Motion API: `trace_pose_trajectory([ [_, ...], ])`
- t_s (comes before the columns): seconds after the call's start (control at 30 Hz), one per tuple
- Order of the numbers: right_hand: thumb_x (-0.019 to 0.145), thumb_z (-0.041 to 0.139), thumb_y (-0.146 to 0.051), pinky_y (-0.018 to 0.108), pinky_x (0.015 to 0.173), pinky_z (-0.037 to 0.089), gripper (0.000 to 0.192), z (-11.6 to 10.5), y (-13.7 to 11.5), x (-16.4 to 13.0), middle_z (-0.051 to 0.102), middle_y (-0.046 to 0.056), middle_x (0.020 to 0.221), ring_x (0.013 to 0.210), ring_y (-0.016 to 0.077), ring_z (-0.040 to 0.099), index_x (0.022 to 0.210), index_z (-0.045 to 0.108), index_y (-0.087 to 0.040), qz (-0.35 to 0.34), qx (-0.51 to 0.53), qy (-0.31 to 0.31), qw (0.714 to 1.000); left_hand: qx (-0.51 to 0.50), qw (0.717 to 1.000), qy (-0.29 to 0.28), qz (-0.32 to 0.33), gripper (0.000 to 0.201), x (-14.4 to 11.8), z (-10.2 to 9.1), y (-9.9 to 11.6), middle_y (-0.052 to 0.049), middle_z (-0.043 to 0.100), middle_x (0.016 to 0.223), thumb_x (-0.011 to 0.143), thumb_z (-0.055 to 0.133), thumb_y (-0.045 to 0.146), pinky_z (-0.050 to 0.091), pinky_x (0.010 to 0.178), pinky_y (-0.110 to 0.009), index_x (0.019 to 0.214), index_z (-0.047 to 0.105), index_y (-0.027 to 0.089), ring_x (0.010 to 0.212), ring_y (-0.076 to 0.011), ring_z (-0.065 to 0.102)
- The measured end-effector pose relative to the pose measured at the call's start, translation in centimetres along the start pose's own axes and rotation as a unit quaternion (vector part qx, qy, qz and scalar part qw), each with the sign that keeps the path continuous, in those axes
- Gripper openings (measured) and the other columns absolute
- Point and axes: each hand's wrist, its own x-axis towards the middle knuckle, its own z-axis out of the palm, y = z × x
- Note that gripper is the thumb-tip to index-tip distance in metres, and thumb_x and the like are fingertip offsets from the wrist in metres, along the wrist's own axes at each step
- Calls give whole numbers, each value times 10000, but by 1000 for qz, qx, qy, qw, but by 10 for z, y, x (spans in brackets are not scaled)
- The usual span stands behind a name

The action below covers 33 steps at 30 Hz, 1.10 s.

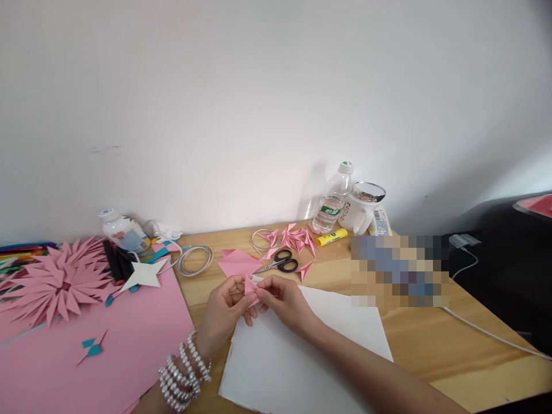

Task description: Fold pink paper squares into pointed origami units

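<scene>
My left hand (224,310) and my right hand (287,302) meet over the near middle of the wooden desk (431,333). Both pinch one small folded pink paper piece (250,286) between their fingertips, above a white sheet (302,356). A pearl bracelet (183,374) wraps my left wrist. Just beyond the hands lie a flat pink paper square (237,263) and black-handled scissors (280,262). Several finished pink folded points (295,237) are heaped behind the scissors, and one more lies apart (305,268).
A large pink sheet (125,345) at left carries a pink paper starburst flower (58,282) and a white star (144,274). At the back stand a glue bottle (123,230), coiled wire (195,259), yellow glue stick (331,237), water bottle (333,198) and white mug (360,210). A white cable (487,330) crosses right.
</scene>
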Motion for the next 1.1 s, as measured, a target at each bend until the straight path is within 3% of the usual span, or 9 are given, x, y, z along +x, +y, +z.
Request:
trace_pose_trajectory([
  [0.2, 686, 604, -380, 260, 547, 475, 245, 0, -2, 0, 554, -26, 627, 513, 98, 553, 720, 485, -169, 19, 58, 5, 998, 26, 1000, -3, -11, 249, -1, 0, 3, 16, 574, 511, 663, 640, 300, 418, 371, -207, 814, 533, 133, 423, -111, 521],
  [0.47, 671, 628, -303, 247, 575, 463, 165, -1, -2, -2, 584, 4, 637, 591, 111, 549, 706, 582, -149, -18, -21, 7, 1000, 36, 999, 17, -28, 231, -1, 1, 4, 10, 571, 502, 675, 635, 337, 417, 377, -206, 649, 518, 139, 390, -102, 519],
  [0.63, 662, 635, -297, 269, 560, 475, 149, -4, 0, 0, 584, 8, 622, 549, 117, 545, 656, 609, -151, -38, -14, 61, 997, -39, 998, -25, -37, 266, -1, 0, 3, -1, 572, 560, 752, 540, 395, 496, 486, -262, 672, 542, 142, 523, -152, 603],
  [0.77, 662, 629, -286, 275, 563, 482, 137, -4, 2, 1, 619, 28, 662, 574, 129, 560, 707, 658, -160, -40, -24, 68, 997, -86, 994, -34, -58, 233, 0, -4, 0, 4, 564, 584, 728, 592, 359, 516, 541, -282, 678, 536, 139, 578, -166, 623],
  [1.1, 633, 650, -273, 268, 553, 475, 141, -3, -3, -1, 615, 23, 618, 552, 125, 552, 690, 650, -144, -31, -17, 59, 998, -80, 992, -48, -84, 237, 0, -5, -3, -13, 605, 579, 668, 664, 332, 515, 546, -276, 692, 566, 117, 564, -168, 631],
])
